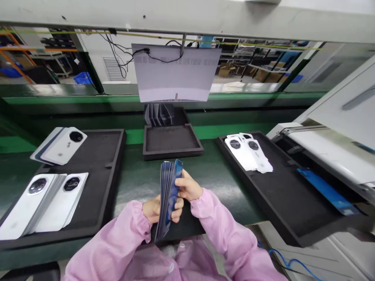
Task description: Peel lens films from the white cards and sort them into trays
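A stack of thin phone-sized panels (166, 191), seen nearly edge-on with a glossy blue face to the right, stands upright and slightly tilted in front of my body. My left hand (152, 209) is closed round its lower part, the fingers wrapping over the blue face. My right hand (190, 186) pinches the blue front panel at the upper right edge, thumb on the face. Whether that panel is apart from the others I cannot tell. Beyond the hands lies a black foam tray (171, 139), with a row of dark thin panels (159, 114) standing in its far part.
At left a black tray (101, 175) holds white phone back covers (63, 199) in stacks. Another black tray (281, 195) at right carries white covers (249, 153) and a blue strip (326, 191), beside a white machine (336, 148). A monitor (177, 74) hangs ahead.
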Tool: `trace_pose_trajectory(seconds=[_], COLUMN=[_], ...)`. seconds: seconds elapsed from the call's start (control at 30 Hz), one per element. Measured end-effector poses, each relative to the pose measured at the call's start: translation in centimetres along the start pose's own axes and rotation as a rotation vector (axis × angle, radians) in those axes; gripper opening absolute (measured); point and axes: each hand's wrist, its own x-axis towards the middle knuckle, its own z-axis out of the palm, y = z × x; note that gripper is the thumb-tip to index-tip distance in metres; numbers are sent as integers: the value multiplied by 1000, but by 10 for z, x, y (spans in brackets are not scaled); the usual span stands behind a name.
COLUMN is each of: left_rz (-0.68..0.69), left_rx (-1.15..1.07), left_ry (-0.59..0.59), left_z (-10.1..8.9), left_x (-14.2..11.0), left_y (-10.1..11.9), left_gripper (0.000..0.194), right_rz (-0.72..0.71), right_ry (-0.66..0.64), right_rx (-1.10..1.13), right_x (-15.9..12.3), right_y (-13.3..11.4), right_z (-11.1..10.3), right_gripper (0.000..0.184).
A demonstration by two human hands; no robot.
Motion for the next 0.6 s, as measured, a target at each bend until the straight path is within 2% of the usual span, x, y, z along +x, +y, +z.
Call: trace_pose_trajectory(seconds=[0.07,0.13,0.2,0.27,0.37,0.43,0.5,0.6], left_rz=[32,60,67,79,124,162,220,258], left_rx=[-30,-65,-56,-1,64,91,121,110], left_ry=[14,46,112,216,394,493,556,581], left_z=[5,11,16,18,17,15,13,10], left_x=[-2,-3,-4,-5,-5,-5,-6,-9], left_y=[6,13,17,18,15,15,17,21], left_gripper=[62,68,58,43,35,35,36,38], right_rz=[-50,-153,-211,-202,-174,-133,-91,-107], right_ry=[75,203,285,302,258,155,76,98], right_rx=[-76,-251,-438,-539,-573,-546,-526,-547], right_x=[4,7,8,8,5,1,-4,-8], right_y=[-8,-18,-25,-25,-15,-6,2,8], right_z=[1,4,7,9,7,4,0,-2], right_gripper=[48,56,64,69,83,74,51,33])
